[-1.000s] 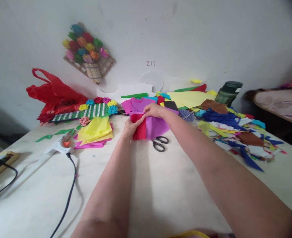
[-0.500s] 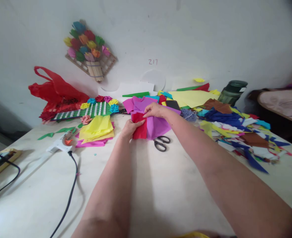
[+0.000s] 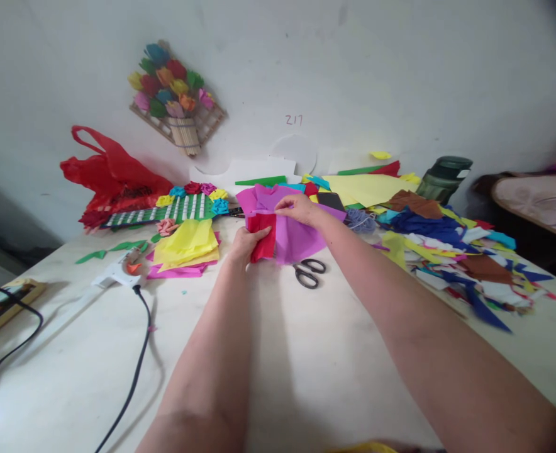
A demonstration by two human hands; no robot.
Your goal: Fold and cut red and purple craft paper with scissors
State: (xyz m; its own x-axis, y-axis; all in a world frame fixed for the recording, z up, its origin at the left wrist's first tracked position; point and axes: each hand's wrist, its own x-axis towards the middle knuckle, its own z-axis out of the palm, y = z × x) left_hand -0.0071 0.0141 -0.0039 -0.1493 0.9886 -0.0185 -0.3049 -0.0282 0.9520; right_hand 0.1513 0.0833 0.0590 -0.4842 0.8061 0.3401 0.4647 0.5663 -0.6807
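Observation:
Folded red crepe paper (image 3: 262, 239) is gripped in my left hand (image 3: 246, 244), thumb on top of it and fingers underneath. My right hand (image 3: 299, 209) is closed in a pinch at the upper right corner of the red paper, over purple paper sheets (image 3: 299, 239). Whether its fingertips hold the red edge or the purple paper, I cannot tell. The purple sheets lie beneath and behind both hands. Scissors (image 3: 309, 273) with dark handles rest on the table just below the purple paper, their blades partly hidden under it.
Left of my hands lie yellow paper sheets (image 3: 188, 245), a white glue gun (image 3: 123, 272) with its cord, and a green board (image 3: 165, 214) with paper roses. A red bag (image 3: 112, 170) stands behind. On the right are a heap of paper scraps (image 3: 467, 251) and a dark bottle (image 3: 443, 179).
The red paper has shifted slightly left with my left hand. My right fingertips now sit at its edge rather than over it. The view has turned a little.

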